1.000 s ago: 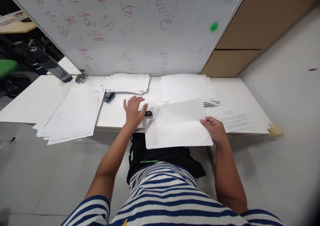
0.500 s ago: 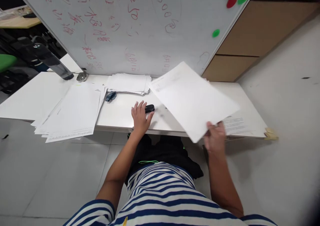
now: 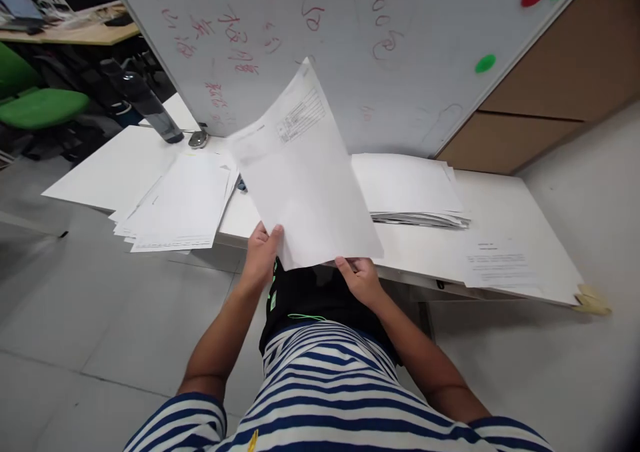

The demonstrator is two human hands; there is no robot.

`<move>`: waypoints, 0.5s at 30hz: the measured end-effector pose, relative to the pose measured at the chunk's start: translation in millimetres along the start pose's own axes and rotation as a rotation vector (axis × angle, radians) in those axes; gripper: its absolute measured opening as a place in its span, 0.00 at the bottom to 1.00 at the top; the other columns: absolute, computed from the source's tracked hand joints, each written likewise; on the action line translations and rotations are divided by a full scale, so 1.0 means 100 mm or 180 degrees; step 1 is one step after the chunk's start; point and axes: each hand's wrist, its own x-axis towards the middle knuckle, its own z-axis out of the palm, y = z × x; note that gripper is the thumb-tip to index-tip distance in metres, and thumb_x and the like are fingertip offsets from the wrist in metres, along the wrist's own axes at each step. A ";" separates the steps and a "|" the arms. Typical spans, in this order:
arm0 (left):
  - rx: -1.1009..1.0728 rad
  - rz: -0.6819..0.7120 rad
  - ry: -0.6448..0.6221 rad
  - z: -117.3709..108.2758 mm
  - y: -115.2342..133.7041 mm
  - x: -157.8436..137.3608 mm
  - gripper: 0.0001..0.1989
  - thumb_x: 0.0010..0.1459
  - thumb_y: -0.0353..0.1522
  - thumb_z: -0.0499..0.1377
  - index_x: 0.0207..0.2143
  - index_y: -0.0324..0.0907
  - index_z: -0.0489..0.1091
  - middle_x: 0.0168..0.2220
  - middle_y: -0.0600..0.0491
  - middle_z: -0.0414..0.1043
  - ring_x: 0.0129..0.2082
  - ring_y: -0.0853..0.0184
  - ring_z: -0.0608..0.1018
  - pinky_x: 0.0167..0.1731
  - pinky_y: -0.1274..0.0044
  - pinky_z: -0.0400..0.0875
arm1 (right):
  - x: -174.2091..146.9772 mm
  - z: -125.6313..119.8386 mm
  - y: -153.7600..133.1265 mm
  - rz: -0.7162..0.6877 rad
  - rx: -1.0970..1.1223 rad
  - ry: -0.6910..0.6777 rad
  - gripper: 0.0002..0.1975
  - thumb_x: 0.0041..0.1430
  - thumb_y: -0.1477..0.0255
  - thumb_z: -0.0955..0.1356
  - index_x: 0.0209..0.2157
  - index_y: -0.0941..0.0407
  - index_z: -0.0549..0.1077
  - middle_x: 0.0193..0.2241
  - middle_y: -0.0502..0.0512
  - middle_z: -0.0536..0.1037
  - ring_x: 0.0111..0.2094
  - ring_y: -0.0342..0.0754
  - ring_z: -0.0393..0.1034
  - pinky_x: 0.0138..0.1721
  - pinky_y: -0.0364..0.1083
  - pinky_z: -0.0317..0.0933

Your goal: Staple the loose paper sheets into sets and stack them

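I hold a white sheet of paper (image 3: pixel 305 179) upright and tilted in front of me, above the near edge of the white table (image 3: pixel 505 219). My left hand (image 3: pixel 261 255) grips its lower left corner. My right hand (image 3: pixel 361 280) grips its bottom edge further right. A small printed form shows near the sheet's top. The sheet hides the middle of the table and whatever lies there.
A fanned pile of papers (image 3: pixel 177 202) lies at the left, a thick stack (image 3: pixel 407 192) at the right, and a single printed page (image 3: pixel 500 265) near the right front edge. A whiteboard (image 3: pixel 390 45) with red writing stands behind. A dark bottle (image 3: pixel 145 102) stands at far left.
My right hand swung the sheet from the right side to the centre. My left hand left the table by the black object and took hold of the sheet's corner. The view shifted left.
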 end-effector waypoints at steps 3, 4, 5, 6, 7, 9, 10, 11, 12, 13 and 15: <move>0.0448 0.0166 0.0551 -0.63 0.25 0.28 0.19 0.51 0.42 0.68 0.43 0.44 0.73 0.37 0.52 0.80 0.36 0.64 0.81 0.37 0.73 0.77 | 0.15 -0.18 0.11 -0.0438 -0.0519 0.0413 0.17 0.65 0.56 0.63 0.39 0.50 0.79 0.39 0.56 0.84 0.41 0.55 0.79 0.49 0.54 0.70; 0.0631 0.0211 0.0703 -0.89 0.36 0.37 0.17 0.51 0.40 0.68 0.41 0.44 0.73 0.34 0.54 0.80 0.33 0.65 0.79 0.34 0.75 0.75 | 0.19 -0.26 0.19 -0.0476 -0.0671 0.0625 0.17 0.66 0.56 0.63 0.40 0.50 0.79 0.40 0.56 0.84 0.41 0.54 0.79 0.50 0.53 0.70; 0.0830 0.0216 0.0745 -1.17 0.48 0.47 0.15 0.52 0.39 0.67 0.40 0.43 0.73 0.33 0.56 0.80 0.31 0.68 0.78 0.33 0.77 0.74 | 0.23 -0.36 0.28 -0.0439 -0.0768 0.0808 0.17 0.66 0.56 0.63 0.41 0.51 0.79 0.40 0.57 0.83 0.40 0.53 0.79 0.49 0.53 0.70; 0.1020 0.0179 0.0748 -1.45 0.61 0.57 0.13 0.53 0.37 0.66 0.40 0.43 0.73 0.33 0.58 0.80 0.30 0.70 0.77 0.32 0.79 0.72 | 0.27 -0.46 0.38 -0.0333 -0.0814 0.0945 0.18 0.65 0.56 0.63 0.42 0.52 0.78 0.40 0.57 0.83 0.39 0.53 0.79 0.48 0.53 0.70; 0.1200 0.0079 0.0750 -1.72 0.72 0.65 0.11 0.54 0.36 0.65 0.39 0.42 0.74 0.32 0.59 0.79 0.29 0.72 0.75 0.32 0.81 0.70 | 0.30 -0.55 0.48 -0.0175 -0.0812 0.1033 0.19 0.64 0.55 0.64 0.43 0.53 0.78 0.38 0.57 0.84 0.38 0.53 0.79 0.47 0.53 0.70; 0.1562 -0.0078 0.0873 -2.21 0.92 0.80 0.08 0.56 0.35 0.63 0.39 0.43 0.74 0.29 0.63 0.79 0.29 0.74 0.73 0.33 0.82 0.66 | 0.37 -0.71 0.66 0.0191 -0.0454 0.1168 0.21 0.62 0.52 0.66 0.43 0.55 0.77 0.35 0.57 0.83 0.34 0.51 0.79 0.42 0.51 0.71; 0.1714 -0.0203 0.0953 -2.41 0.99 0.86 0.08 0.56 0.36 0.63 0.38 0.42 0.73 0.28 0.64 0.79 0.29 0.74 0.73 0.34 0.82 0.66 | 0.40 -0.76 0.73 0.0325 -0.0164 0.1259 0.22 0.60 0.51 0.66 0.43 0.55 0.76 0.34 0.57 0.83 0.32 0.49 0.78 0.38 0.49 0.70; 0.1837 -0.0360 0.0986 -2.59 1.05 0.92 0.09 0.56 0.37 0.64 0.37 0.42 0.73 0.27 0.64 0.78 0.29 0.74 0.73 0.34 0.82 0.65 | 0.43 -0.80 0.78 0.0414 0.0138 0.1369 0.23 0.59 0.51 0.67 0.43 0.56 0.76 0.34 0.57 0.83 0.30 0.48 0.77 0.34 0.47 0.69; 0.1967 -0.0515 0.1001 -2.73 1.08 0.97 0.10 0.56 0.39 0.64 0.36 0.42 0.73 0.26 0.64 0.78 0.28 0.74 0.73 0.34 0.82 0.65 | 0.46 -0.82 0.81 0.0459 0.0393 0.1487 0.24 0.59 0.50 0.67 0.43 0.56 0.76 0.33 0.57 0.83 0.28 0.46 0.76 0.30 0.45 0.67; 0.2101 -0.0645 0.1043 -2.84 1.10 1.02 0.11 0.56 0.40 0.64 0.34 0.42 0.72 0.24 0.64 0.77 0.27 0.74 0.72 0.34 0.81 0.65 | 0.48 -0.82 0.83 0.0475 0.0555 0.1596 0.24 0.58 0.50 0.67 0.42 0.57 0.75 0.33 0.57 0.83 0.27 0.45 0.75 0.28 0.43 0.65; 0.2417 -0.0838 0.1126 -2.97 1.08 1.12 0.14 0.56 0.44 0.64 0.31 0.43 0.71 0.21 0.64 0.74 0.24 0.73 0.71 0.34 0.79 0.67 | 0.51 -0.78 0.82 0.0500 0.0605 0.1710 0.24 0.58 0.50 0.68 0.42 0.57 0.75 0.32 0.56 0.82 0.27 0.44 0.74 0.27 0.42 0.64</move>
